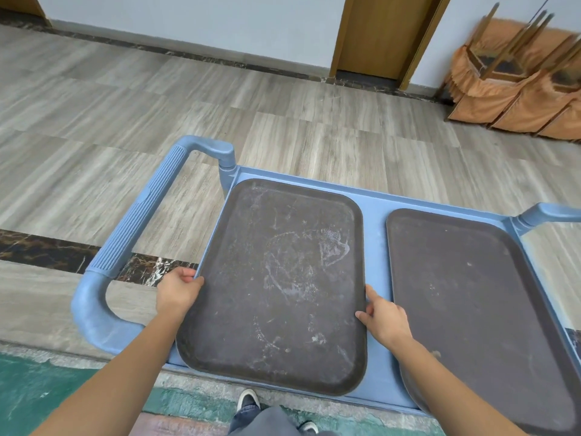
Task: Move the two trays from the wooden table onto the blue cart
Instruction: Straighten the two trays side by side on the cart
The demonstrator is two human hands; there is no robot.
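Observation:
Two dark brown scuffed trays lie side by side on the top shelf of the blue cart (375,215). The left tray (276,287) is between my hands. My left hand (177,291) grips its left rim with the fingers curled over the edge. My right hand (383,319) touches its right rim, thumb on the edge. The right tray (471,303) lies flat beside it, its near corner reaching past the cart's front edge. The wooden table is out of view.
The cart's ribbed blue handle (138,215) sticks out to the left, and a second handle (547,214) shows at the right. Stacked chairs with orange covers (515,80) stand at the back right. A wooden door (380,36) is behind. My feet (248,401) are below the cart.

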